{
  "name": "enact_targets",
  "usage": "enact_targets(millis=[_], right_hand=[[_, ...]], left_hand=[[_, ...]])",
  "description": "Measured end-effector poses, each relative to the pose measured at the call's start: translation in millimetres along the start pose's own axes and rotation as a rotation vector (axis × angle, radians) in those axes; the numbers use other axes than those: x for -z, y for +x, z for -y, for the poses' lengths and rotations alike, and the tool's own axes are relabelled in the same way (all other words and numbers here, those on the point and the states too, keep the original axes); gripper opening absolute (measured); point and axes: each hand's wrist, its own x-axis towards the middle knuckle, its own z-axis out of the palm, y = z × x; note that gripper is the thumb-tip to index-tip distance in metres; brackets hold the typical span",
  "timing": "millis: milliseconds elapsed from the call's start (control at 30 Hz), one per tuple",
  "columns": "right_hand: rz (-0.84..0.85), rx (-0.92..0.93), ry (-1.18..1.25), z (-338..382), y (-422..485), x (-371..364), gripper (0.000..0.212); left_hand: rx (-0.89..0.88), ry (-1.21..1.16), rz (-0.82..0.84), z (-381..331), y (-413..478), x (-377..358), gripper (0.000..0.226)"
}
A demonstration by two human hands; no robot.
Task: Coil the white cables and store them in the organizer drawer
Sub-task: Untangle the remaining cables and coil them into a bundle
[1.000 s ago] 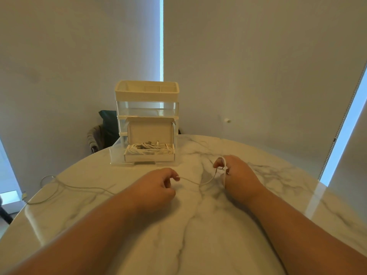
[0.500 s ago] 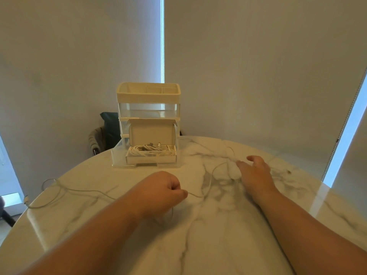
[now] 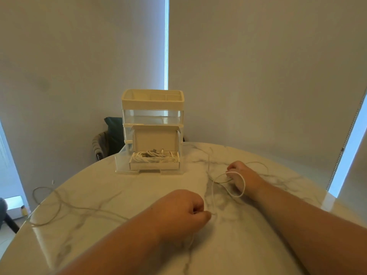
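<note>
Nearest you, your left hand [image 3: 178, 211] is clenched, pinching the white cable [image 3: 244, 185] between thumb and forefinger. Just beyond, your right hand [image 3: 251, 180] has its fingers curled inside a loop of that cable, which drapes over its back. Feed slack from the left under light tension and lay each turn the same size, since uneven loops tangle. Farther off, the drawer [image 3: 155, 166] stands open in the organizer [image 3: 153, 102], with coiled cables [image 3: 151, 156] already inside, so I judge room is tight.

One left hand [image 3: 179, 212], one right hand [image 3: 246, 176], one organizer [image 3: 153, 105], one drawer [image 3: 155, 166], one table [image 3: 119, 195]; cable [image 3: 243, 184] count unclear.
</note>
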Motion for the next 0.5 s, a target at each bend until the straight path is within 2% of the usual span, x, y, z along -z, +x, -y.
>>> enact_targets(millis=[100,200,300,400,500], right_hand=[[0.078,0.127,-0.254,19,31,4,0.027],[0.102,0.171,-0.392,40,58,3,0.044],[0.081,0.195,-0.423,51,78,0,0.044],[0.158,0.067,-0.308,55,80,-7,0.037],[0.321,-0.135,-0.332,60,67,-8,0.062]], left_hand=[[0.044,-0.031,-0.095,3,1,0,0.037],[0.048,0.010,-0.156,9,4,0,0.027],[0.103,0.034,-0.273,18,11,-2,0.020],[0.180,0.031,-0.325,25,15,-3,0.022],[0.255,-0.024,-0.371,30,14,1,0.022]])
